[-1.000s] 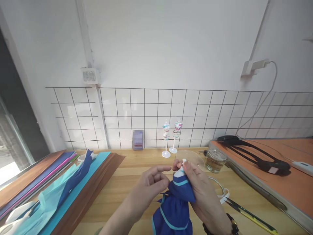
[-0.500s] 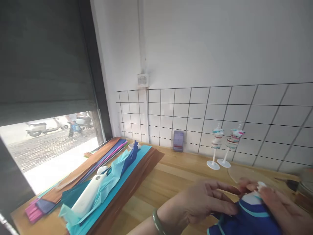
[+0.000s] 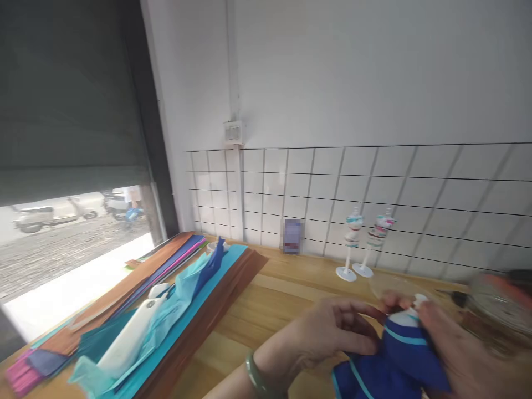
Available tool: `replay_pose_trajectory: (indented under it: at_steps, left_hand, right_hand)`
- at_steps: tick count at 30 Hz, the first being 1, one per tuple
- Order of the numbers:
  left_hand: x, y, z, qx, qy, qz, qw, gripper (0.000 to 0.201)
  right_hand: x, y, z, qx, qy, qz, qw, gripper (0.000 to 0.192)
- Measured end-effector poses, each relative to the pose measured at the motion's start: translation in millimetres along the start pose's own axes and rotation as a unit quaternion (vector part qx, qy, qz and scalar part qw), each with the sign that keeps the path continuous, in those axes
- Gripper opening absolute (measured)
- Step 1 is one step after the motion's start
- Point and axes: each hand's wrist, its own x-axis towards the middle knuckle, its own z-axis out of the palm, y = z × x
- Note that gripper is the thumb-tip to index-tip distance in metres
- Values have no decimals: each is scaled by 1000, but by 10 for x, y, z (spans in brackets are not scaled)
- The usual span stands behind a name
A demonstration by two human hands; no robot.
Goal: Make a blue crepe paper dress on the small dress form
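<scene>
A small mannequin wearing a dark blue paper dress with light blue trim is at the lower right, over the wooden table. My right hand grips it from the right, fingertips near its white neck. My left hand, with a green bangle on the wrist, pinches the dress at its left side. Two small mannequin stands with striped wraps stand by the tiled wall behind.
Sheets of coloured paper in brown, blue and pink lie stacked on the table's left, with a white glue gun and teal tissue on top. A glass jar is blurred at the right. A window with a half-lowered shutter opens on the left.
The view has swung from the table's right part to its left, showing the window and paper stack. Both hands keep hold of the blue dress figure, drifting slightly left in view.
</scene>
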Motion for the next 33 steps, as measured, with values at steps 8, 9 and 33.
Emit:
replay_pose_trajectory:
  at_steps: [8, 9, 33]
  left_hand:
    - [-139, 245, 165, 182, 80, 92, 976, 22]
    - [-162, 263, 208, 209, 67, 114, 969, 23]
    - [-187, 329, 185, 217, 93, 132, 963, 30]
  right_hand:
    - [-75, -158, 153, 174, -29, 87, 980, 34]
    - [-76, -159, 152, 180, -18, 86, 980, 35]
    - [-200, -306, 195, 124, -111, 4, 986, 28]
